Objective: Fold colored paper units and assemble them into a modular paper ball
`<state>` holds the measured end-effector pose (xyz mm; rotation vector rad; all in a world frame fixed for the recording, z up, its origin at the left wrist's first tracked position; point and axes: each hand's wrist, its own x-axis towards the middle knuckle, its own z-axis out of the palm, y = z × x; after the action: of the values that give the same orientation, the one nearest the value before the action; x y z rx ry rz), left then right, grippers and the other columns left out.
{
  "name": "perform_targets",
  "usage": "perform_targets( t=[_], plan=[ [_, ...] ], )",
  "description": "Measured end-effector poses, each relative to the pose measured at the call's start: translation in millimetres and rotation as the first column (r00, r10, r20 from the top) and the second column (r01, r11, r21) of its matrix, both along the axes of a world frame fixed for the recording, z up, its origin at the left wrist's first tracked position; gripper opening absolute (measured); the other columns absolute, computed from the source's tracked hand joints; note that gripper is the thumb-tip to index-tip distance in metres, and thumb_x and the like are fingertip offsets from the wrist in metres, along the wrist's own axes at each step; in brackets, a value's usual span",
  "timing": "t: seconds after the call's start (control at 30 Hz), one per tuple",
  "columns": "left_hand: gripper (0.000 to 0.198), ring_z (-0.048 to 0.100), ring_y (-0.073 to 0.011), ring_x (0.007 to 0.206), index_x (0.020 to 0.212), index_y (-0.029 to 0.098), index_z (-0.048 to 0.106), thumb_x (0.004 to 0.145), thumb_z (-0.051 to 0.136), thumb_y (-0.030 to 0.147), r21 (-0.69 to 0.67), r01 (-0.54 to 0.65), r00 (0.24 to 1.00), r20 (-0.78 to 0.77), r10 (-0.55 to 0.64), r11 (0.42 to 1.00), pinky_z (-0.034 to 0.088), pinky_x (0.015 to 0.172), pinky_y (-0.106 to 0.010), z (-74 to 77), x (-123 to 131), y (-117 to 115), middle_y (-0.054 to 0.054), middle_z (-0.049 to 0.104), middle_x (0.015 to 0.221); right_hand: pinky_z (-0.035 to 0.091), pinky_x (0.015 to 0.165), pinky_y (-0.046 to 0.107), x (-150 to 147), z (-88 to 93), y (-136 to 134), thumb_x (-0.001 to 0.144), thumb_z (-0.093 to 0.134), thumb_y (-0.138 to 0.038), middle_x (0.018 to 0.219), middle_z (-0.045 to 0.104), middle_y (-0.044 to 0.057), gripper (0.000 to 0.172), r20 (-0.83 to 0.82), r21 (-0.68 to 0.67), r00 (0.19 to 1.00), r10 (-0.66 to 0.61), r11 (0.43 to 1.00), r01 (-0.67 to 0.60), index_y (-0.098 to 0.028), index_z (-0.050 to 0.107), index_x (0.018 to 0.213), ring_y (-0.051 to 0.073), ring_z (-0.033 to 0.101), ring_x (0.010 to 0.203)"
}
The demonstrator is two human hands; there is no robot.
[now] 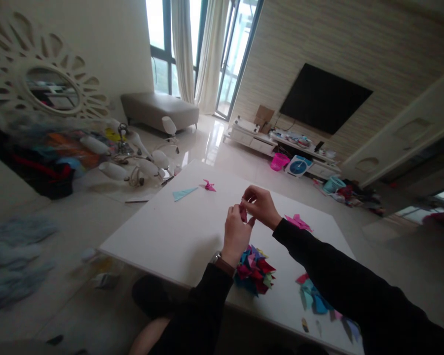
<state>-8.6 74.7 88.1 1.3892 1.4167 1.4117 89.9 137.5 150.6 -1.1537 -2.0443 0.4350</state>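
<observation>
My left hand (236, 235) and my right hand (261, 206) meet above the white table (163, 227), fingers closed on a small dark pink piece of folded paper (243, 214). Most of that piece is hidden by the fingers. Just below my left wrist sits a many-coloured cluster of pointed folded papers (258, 271). A pink origami crane (209, 186) stands near the far edge, beside a light blue folded paper strip (185, 194). Past my right wrist lies some bright pink folded paper (299, 222), partly behind the sleeve.
Several blue, teal and lilac folded papers (318, 300) lie near the table's right front, partly under my right arm. A lamp with white shades (148, 167) rests on the floor at left. Beyond are a grey bench (159, 109) and a low TV cabinet (251, 140).
</observation>
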Motion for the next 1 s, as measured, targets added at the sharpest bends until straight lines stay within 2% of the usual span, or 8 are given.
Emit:
perform_targets(
  t=[0.2, 0.3, 0.5, 0.57, 0.67, 0.83, 0.93, 1.0],
  plan=[
    [0.017, 0.06, -0.0165, 0.072, 0.092, 0.021, 0.049, 0.085, 0.063, 0.013, 0.029, -0.038, 0.995, 0.091, 0.035, 0.999, 0.04, 0.067, -0.026, 3.1, 5.4, -4.6, -0.002, 0.061, 0.082, 0.048, 0.059, 0.026, 0.4, 3.6, -23.9, 0.076, 0.064, -0.016, 0.069, 0.061, -0.001, 0.011, 0.077, 0.036, 0.996, 0.038, 0.999, -0.04, -0.021, 0.057, 0.07, 0.013, 0.056, 0.062],
    [0.009, 0.06, -0.0177, 0.073, 0.089, 0.02, 0.051, 0.088, 0.057, 0.014, 0.062, -0.057, 0.993, 0.108, 0.05, 0.996, 0.039, 0.065, -0.026, 7.6, 0.0, -3.9, -0.002, 0.062, 0.078, 0.05, 0.063, 0.029, 4.7, 10.3, -28.2, 0.082, 0.068, -0.024, 0.073, 0.064, 0.001, 0.011, 0.097, -0.01, 0.99, 0.1, 0.995, -0.1, -0.023, 0.059, 0.075, 0.015, 0.059, 0.066],
    [0.01, 0.063, -0.016, 0.072, 0.082, 0.018, 0.058, 0.086, 0.063, 0.025, -0.014, 0.022, 0.936, 0.351, -0.016, 1.0, 0.046, 0.068, -0.026, 3.5, -3.9, 10.6, -0.002, 0.065, 0.076, 0.055, 0.087, 0.037, 35.9, 17.4, -11.0, 0.086, 0.072, -0.04, 0.107, 0.073, 0.006, 0.025, 0.001, -0.166, 0.993, 0.122, 0.979, -0.12, -0.022, 0.069, 0.102, 0.021, 0.068, 0.099],
    [0.011, 0.063, -0.0152, 0.07, 0.082, 0.016, 0.06, 0.083, 0.066, 0.026, -0.03, 0.067, 0.885, 0.464, -0.045, 0.997, 0.048, 0.069, -0.026, -0.3, -3.4, 15.8, -0.002, 0.066, 0.074, 0.055, 0.084, 0.036, 52.3, 10.0, -1.2, 0.085, 0.072, -0.043, 0.107, 0.074, 0.007, 0.03, -0.002, -0.321, 0.988, 0.155, 0.936, -0.148, -0.02, 0.071, 0.104, 0.021, 0.069, 0.097],
    [0.016, 0.064, -0.0145, 0.066, 0.082, 0.014, 0.064, 0.082, 0.067, 0.03, -0.06, 0.112, 0.821, 0.568, -0.058, 0.992, 0.051, 0.066, -0.026, -3.4, -3.6, 20.0, -0.003, 0.067, 0.072, 0.053, 0.067, 0.029, 75.7, -3.3, 8.0, 0.08, 0.077, -0.046, 0.083, 0.074, 0.004, 0.033, -0.087, -0.526, 0.983, 0.163, 0.83, -0.184, -0.016, 0.073, 0.093, 0.017, 0.066, 0.073],
    [0.025, 0.065, -0.0138, 0.063, 0.074, 0.014, 0.064, 0.083, 0.065, 0.037, -0.069, 0.106, 0.795, 0.605, -0.043, 0.992, 0.053, 0.066, -0.027, -3.4, -5.4, 21.5, -0.005, 0.068, 0.069, 0.047, 0.058, 0.024, 101.9, -8.9, 8.8, 0.071, 0.086, -0.041, 0.072, 0.07, 0.001, 0.034, -0.204, -0.684, 0.975, 0.084, 0.7, -0.203, -0.015, 0.072, 0.086, 0.012, 0.061, 0.061],
    [0.022, 0.066, -0.014, 0.063, 0.075, 0.013, 0.065, 0.077, 0.07, 0.034, -0.097, 0.082, 0.803, 0.596, -0.008, 0.992, 0.053, 0.065, -0.026, -3.4, -6.2, 21.8, -0.004, 0.068, 0.067, 0.05, 0.062, 0.024, 115.0, -12.5, 14.6, 0.065, 0.09, -0.036, 0.074, 0.071, 0.001, 0.035, -0.279, -0.701, 0.959, 0.053, 0.671, -0.241, -0.014, 0.07, 0.083, 0.012, 0.063, 0.064],
    [0.02, 0.066, -0.0142, 0.064, 0.077, 0.013, 0.065, 0.074, 0.071, 0.032, -0.117, 0.057, 0.798, 0.602, 0.025, 0.991, 0.053, 0.064, -0.026, -3.1, -7.3, 22.1, -0.004, 0.068, 0.068, 0.052, 0.066, 0.026, 127.4, -21.6, 24.9, 0.062, 0.091, -0.035, 0.074, 0.071, 0.002, 0.036, -0.308, -0.68, 0.951, 0.021, 0.694, -0.235, -0.014, 0.07, 0.083, 0.013, 0.065, 0.067]
  ],
)
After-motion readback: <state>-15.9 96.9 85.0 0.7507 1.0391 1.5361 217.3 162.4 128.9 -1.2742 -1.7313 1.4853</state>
